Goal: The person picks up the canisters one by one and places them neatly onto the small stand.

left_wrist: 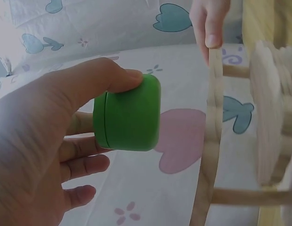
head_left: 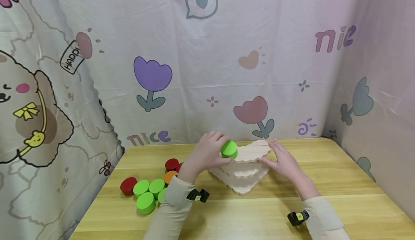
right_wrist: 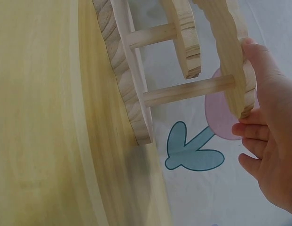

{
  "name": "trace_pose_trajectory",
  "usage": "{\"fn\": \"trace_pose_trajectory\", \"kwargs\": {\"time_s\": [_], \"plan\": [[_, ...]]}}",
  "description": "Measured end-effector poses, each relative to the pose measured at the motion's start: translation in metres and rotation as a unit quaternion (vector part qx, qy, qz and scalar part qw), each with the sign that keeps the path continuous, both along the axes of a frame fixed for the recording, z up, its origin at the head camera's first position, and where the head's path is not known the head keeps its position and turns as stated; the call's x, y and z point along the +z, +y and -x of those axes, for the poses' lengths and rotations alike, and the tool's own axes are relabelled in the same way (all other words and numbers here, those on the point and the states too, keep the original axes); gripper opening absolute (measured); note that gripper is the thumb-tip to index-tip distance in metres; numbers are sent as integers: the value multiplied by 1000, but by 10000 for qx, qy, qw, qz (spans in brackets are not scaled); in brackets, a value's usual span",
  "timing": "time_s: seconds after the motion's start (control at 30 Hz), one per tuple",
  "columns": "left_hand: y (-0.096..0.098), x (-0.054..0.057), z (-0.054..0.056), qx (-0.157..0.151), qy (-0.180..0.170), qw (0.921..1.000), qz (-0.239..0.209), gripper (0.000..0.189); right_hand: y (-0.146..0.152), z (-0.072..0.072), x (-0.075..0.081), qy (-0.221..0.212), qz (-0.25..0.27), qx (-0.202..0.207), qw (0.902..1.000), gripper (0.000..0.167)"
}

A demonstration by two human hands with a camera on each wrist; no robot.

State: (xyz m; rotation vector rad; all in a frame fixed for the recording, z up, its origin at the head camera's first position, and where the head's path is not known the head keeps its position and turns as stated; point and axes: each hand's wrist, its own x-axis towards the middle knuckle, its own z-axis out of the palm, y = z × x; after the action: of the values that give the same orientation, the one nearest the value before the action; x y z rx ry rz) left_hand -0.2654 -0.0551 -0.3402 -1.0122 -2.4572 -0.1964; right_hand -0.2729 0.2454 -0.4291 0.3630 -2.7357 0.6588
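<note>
My left hand (head_left: 207, 152) pinches a green cylinder (left_wrist: 131, 113) between thumb and fingers, with a thin seam round one end. In the head view the cylinder is at the left part of the top tier of a pale wooden tiered stand (head_left: 253, 152). From the left wrist view, it appears apart from the top board. The stand has scalloped boards joined by round dowels (right_wrist: 193, 90). At its right side, my right hand (head_left: 286, 161) grips the top board's end, thumb on one face and fingers at the other, as the right wrist view shows.
Several green cylinders (head_left: 146, 203) stand in a group on the wooden table (head_left: 246, 218) at the left. Red cylinders (head_left: 128, 186) and an orange one (head_left: 170, 176) are beside them, some partly hidden by the left arm. A patterned cloth (head_left: 207, 71) hangs behind the table.
</note>
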Motion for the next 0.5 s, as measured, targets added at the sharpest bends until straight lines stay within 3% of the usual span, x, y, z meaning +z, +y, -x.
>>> {"fn": "trace_pose_trajectory", "kwargs": {"time_s": [0.27, 0.5], "plan": [[29, 0, 15, -2, -184, 9994, -299, 53, 1, -1, 0, 1, 37, -15, 10000, 86], [56, 2, 27, 256, -337, 9985, -347, 55, 0, 1, 1, 22, 87, 11, 10000, 84]]}}
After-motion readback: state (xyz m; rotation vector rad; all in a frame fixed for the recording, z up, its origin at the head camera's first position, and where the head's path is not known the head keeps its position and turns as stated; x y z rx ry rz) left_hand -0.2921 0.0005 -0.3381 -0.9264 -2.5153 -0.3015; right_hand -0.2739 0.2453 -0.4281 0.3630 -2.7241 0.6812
